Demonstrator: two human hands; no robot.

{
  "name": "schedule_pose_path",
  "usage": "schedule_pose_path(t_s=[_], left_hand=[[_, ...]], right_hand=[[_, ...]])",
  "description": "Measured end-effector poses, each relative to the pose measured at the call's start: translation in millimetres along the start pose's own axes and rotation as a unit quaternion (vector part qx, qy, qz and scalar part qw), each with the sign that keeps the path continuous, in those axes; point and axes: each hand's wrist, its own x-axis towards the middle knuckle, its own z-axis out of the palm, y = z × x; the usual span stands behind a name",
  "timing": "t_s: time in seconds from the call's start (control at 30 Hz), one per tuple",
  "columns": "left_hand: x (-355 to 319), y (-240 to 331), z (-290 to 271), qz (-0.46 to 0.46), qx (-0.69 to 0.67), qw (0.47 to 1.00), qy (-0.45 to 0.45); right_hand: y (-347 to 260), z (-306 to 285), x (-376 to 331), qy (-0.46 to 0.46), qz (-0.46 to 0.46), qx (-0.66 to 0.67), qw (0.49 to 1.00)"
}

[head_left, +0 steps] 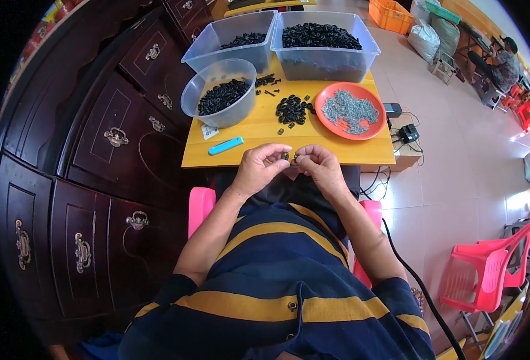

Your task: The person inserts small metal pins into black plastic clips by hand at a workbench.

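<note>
Head view: left hand (pixel 257 168) and right hand (pixel 321 168) pinched small black parts (pixel 285 156); a slack grip risked dropping one.

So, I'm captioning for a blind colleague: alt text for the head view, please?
A person's left hand and right hand pinch small dark parts by the near edge of a yellow table. Beyond are a red plate of silvery metal pieces and three translucent plastic tubs of black pieces.
</note>
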Motion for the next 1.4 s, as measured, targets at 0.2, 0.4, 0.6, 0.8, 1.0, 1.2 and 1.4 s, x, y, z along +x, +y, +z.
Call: schedule_pose_path(t_s=[0.2,0.4,0.6,0.8,1.0,1.2,1.4], left_hand=[[-1.4,-1.3,1.3,-0.008,0.000,1.000,-0.014],[-1.5,-3.3,1.3,-0.013,0.003,1.000,-0.019],[-1.4,-4.6,1.2,0.001,-0.007,1.000,-0.010],[-2.4,-5.9,1.2,-0.027,-0.023,0.999,-0.032],[-1.3,-1.3,2.2,-0.056,-0.091,0.993,-0.044],[-0.9,-1.9,1.4,-0.054,-0.094,0.993,-0.048],[-0.6,-2.7,0.6,-0.061,-0.119,0.989,-0.061]], right_hand=[[4.7,-2.1,0.4,-0.011,-0.008,-0.010,1.000],[9.4,-3.1,1.8,-0.017,-0.016,-0.023,0.999],[8.4,-2.7,1.4,-0.018,-0.013,-0.025,0.999],[7.0,-2.2,0.8,-0.013,-0.004,-0.012,1.000],[7.9,-3.5,1.6,-0.013,-0.004,-0.005,1.000],[7.5,-2.8,1.4,-0.015,-0.010,-0.007,1.000],[5.7,-1.7,0.5,-0.017,-0.006,-0.002,1.000]])
